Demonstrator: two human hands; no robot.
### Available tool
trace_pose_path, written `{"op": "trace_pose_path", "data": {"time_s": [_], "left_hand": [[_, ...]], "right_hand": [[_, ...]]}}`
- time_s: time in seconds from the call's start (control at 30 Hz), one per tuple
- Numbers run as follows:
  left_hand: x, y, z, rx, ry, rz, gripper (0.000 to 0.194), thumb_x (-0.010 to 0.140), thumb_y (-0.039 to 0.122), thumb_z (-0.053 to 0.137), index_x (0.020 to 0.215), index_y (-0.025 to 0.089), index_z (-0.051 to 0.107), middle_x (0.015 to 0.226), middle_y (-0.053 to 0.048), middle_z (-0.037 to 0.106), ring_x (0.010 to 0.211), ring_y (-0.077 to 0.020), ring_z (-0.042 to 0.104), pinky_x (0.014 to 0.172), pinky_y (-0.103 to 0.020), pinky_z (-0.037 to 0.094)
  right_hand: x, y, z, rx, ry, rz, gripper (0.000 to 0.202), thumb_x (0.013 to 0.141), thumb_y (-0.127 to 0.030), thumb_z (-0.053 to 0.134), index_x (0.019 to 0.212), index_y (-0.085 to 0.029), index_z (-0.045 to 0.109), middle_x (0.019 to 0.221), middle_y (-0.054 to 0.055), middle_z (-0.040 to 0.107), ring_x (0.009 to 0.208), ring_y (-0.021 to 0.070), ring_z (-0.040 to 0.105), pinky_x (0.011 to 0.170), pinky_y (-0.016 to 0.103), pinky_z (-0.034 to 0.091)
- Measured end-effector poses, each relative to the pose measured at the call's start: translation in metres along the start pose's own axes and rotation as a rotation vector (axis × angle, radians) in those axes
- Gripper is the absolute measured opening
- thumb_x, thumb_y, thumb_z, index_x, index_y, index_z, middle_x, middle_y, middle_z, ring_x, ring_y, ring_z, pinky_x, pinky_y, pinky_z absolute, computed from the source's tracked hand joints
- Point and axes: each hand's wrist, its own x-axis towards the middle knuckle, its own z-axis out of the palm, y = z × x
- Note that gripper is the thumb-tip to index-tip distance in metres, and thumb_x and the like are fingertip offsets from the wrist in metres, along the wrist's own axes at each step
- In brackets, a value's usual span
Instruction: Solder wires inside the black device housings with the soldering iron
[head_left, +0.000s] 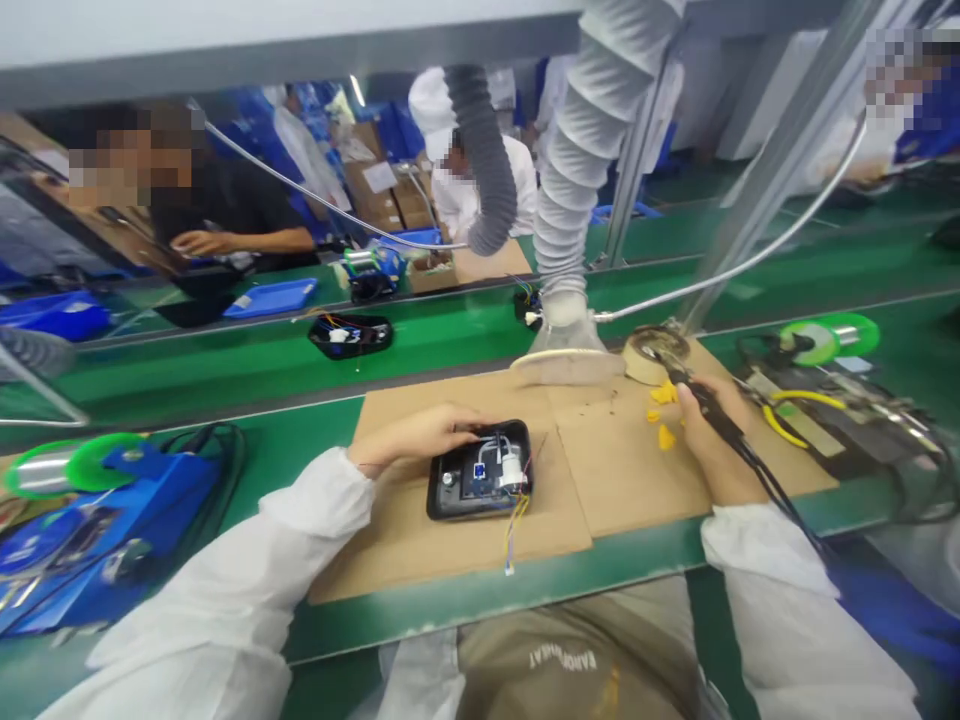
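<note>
A black plastic housing [442,508] lies on a cardboard sheet [555,535], showing a small blue part, a white cylindrical part and tubing inside. Coloured wires [514,525] with a white connector hang from its near right side. My left hand [427,432] grips the upper left edge of the housing, fingertips at the rim. My right hand [712,425] is wrapped round a black soldering iron [709,405], whose front end points into a round tin [660,345] at the back of the cardboard. Small yellow pieces [666,436] lie left of that hand.
A flexible white duct [574,190] with a wide hood comes down behind the cardboard. Blue equipment with a green reel [82,465] stands left; a second green reel [829,338] and tools are right. Another housing [351,336] sits on the green belt. People work across it.
</note>
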Motion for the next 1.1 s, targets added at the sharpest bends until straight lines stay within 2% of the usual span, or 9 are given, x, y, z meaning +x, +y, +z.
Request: {"op": "trace_pose_path", "data": {"time_s": [0.1,0.2,0.33,0.43,0.57,0.73,0.8,0.97,1.1], "left_hand": [[0.004,0.044,-0.008,0.365,0.079,0.123,0.032,0.095,0.029,0.059,0.124,0.024,0.071,0.128,-0.007,0.072,0.117,-0.0226,0.066,0.103,-0.038,0.048],[-0.003,0.101,-0.015,0.380,0.213,0.040,0.034,0.096,0.046,0.057,0.098,0.017,0.075,0.097,-0.006,0.077,0.085,-0.0175,0.069,0.078,-0.028,0.052],[-0.001,0.146,0.013,0.426,-0.053,-0.129,0.056,0.096,0.063,0.049,0.074,0.017,0.070,0.065,-0.001,0.066,0.057,-0.0125,0.055,0.054,-0.024,0.038],[0.012,0.138,0.046,0.579,-0.107,-0.109,0.047,0.093,0.057,0.059,0.068,0.017,0.066,0.064,-0.002,0.064,0.053,-0.0123,0.050,0.053,-0.027,0.032],[0.024,0.116,0.067,0.446,-0.087,0.005,0.027,0.096,0.033,0.056,0.079,0.017,0.069,0.077,-0.004,0.069,0.070,-0.0152,0.060,0.067,-0.027,0.042],[0.017,0.119,0.074,-0.446,0.038,-0.165,0.042,0.089,0.057,0.063,0.087,0.015,0.065,0.086,-0.008,0.070,0.070,-0.0151,0.064,0.069,-0.029,0.050],[0.014,0.123,0.074,-0.614,0.017,-0.159,0.047,0.090,0.062,0.060,0.087,0.014,0.063,0.086,-0.009,0.069,0.062,-0.0123,0.060,0.062,-0.028,0.049],[0.004,0.135,0.056,0.216,-0.187,0.275,0.027,0.100,0.032,0.054,0.089,0.015,0.072,0.105,-0.012,0.070,0.094,-0.0184,0.066,0.087,-0.030,0.052],[0.000,0.130,0.041,0.675,-0.306,0.445,0.023,0.098,0.023,0.056,0.086,0.015,0.074,0.133,-0.015,0.064,0.092,-0.0204,0.069,0.078,-0.031,0.053]], "right_hand": [[-0.005,0.009,0.002,0.019,0.004,0.067,0.037,0.090,-0.054,0.060,0.108,-0.023,0.069,0.109,0.010,0.073,0.103,0.0311,0.069,0.092,0.046,0.053],[-0.006,0.007,0.002,0.077,0.018,0.083,0.034,0.089,-0.050,0.063,0.108,-0.023,0.070,0.109,0.011,0.073,0.103,0.0303,0.068,0.093,0.044,0.052],[-0.006,0.004,0.000,0.076,0.006,0.063,0.032,0.090,-0.047,0.063,0.110,-0.022,0.070,0.110,0.011,0.072,0.104,0.0291,0.067,0.094,0.042,0.051],[-0.006,0.006,-0.001,0.047,0.004,0.040,0.033,0.092,-0.047,0.063,0.111,-0.022,0.069,0.111,0.011,0.072,0.104,0.0294,0.067,0.094,0.041,0.050],[-0.006,0.012,0.000,0.079,-0.014,-0.009,0.034,0.092,-0.048,0.062,0.110,-0.021,0.069,0.110,0.012,0.072,0.104,0.0297,0.068,0.094,0.042,0.051],[-0.005,0.016,0.004,0.113,-0.011,-0.039,0.036,0.090,-0.051,0.062,0.106,-0.020,0.070,0.104,0.012,0.073,0.099,0.0296,0.068,0.090,0.043,0.052],[-0.005,0.016,0.005,0.107,-0.014,-0.031,0.035,0.090,-0.052,0.061,0.106,-0.022,0.070,0.105,0.012,0.073,0.099,0.0300,0.068,0.090,0.043,0.052],[-0.006,0.017,0.004,0.104,0.002,-0.020,0.033,0.090,-0.051,0.061,0.105,-0.023,0.069,0.105,0.011,0.074,0.100,0.0317,0.068,0.089,0.043,0.052],[-0.005,0.019,0.005,0.105,0.005,-0.020,0.034,0.089,-0.051,0.062,0.105,-0.023,0.070,0.105,0.011,0.074,0.100,0.0321,0.069,0.089,0.043,0.052]]}}
